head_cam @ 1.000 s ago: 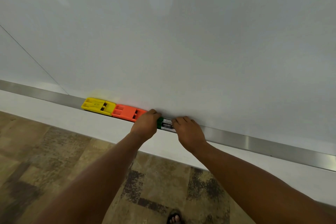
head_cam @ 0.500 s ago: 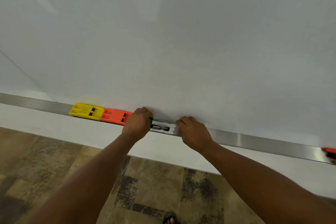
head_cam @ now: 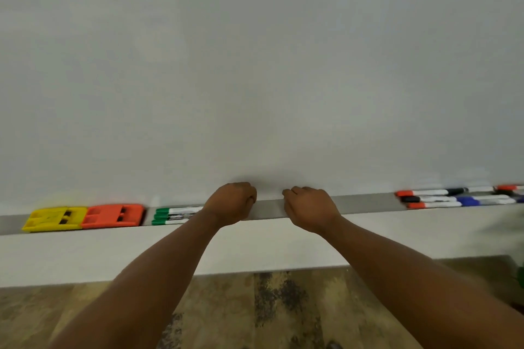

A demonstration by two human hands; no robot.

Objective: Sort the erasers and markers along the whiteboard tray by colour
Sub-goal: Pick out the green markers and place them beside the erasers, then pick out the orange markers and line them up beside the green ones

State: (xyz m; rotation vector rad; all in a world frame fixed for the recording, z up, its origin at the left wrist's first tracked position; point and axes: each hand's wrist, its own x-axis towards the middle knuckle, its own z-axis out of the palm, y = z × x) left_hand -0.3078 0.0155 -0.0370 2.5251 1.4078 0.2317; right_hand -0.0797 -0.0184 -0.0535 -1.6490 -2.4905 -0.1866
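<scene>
Already grouped at lower left, the green markers (head_cam: 175, 215) lie beside the orange eraser (head_cam: 113, 216) and yellow eraser (head_cam: 55, 219) on the tray (head_cam: 365, 203), while left hand (head_cam: 231, 204) and right hand (head_cam: 310, 208) hover curled and empty, likely heading for the mixed markers (head_cam: 453, 197) at far right.

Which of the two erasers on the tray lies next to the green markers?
The orange eraser: its right end neighbours the green markers, while the yellow eraser sits on its far side, at the row's left end.
</scene>
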